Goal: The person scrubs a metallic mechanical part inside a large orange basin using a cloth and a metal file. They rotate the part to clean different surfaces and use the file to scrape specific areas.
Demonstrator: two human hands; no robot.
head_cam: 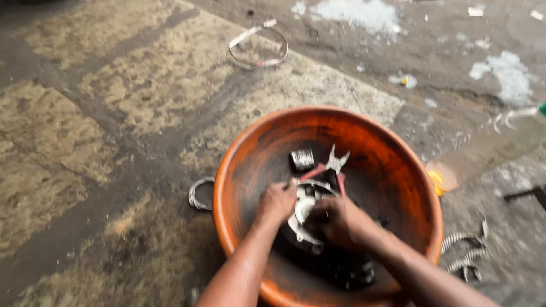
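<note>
Resting on stained concrete floor (102, 113): orange basin (398, 170). Inside basin, round metal part (304, 207); left hand (277, 203), right hand (339, 220) both closed on part. Red-handled pliers (333, 165), small metal coil (302, 158) just behind.

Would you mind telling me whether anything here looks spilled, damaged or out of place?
Yes: white residue is spilled over the dirty floor, and loose metal rings and coiled springs lie scattered outside the orange basin where both hands work.
</note>
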